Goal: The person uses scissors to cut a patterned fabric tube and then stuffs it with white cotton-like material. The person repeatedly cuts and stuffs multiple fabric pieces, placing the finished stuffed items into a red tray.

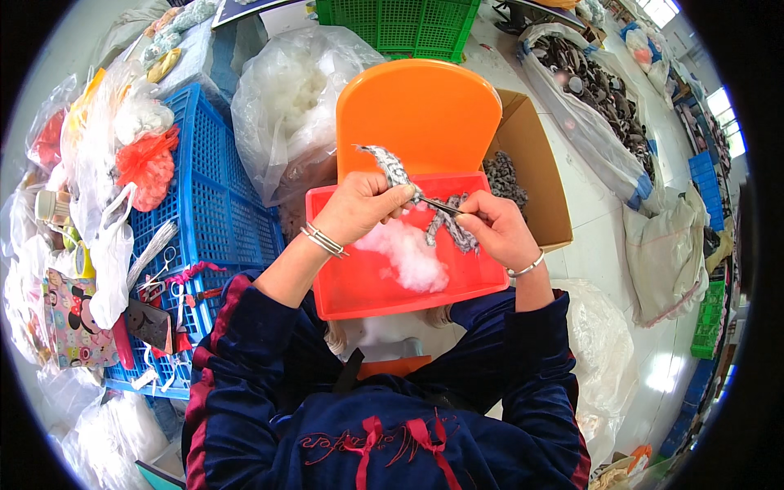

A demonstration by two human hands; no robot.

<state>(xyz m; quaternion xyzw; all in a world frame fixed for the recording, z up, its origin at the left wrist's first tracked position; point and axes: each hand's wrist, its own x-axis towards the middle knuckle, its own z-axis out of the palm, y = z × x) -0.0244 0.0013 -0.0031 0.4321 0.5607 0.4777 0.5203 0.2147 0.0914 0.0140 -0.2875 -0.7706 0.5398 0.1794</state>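
Observation:
My left hand (353,206) pinches a grey-and-white fuzzy knitted strip (390,165) above the red tray (328,287). Its loose end points up and to the left. Between the fingers of my right hand (500,233) is a thin dark metal tool (439,206); its tip meets the knitted strip at my left fingertips, and its exact kind is too small to tell. White fluffy stuffing (415,260) lies in the tray under my hands. More grey knitted pieces (461,235) rest in the tray beneath my right hand, partly hidden by it.
Beyond the tray stands an orange chair back (418,114). A cardboard box (535,175) with grey knitted pieces is behind it on the right. Left are a clear bag of stuffing (298,98) and blue crates (200,196) holding scissors, a phone and bags. A large sack (584,106) lies far right.

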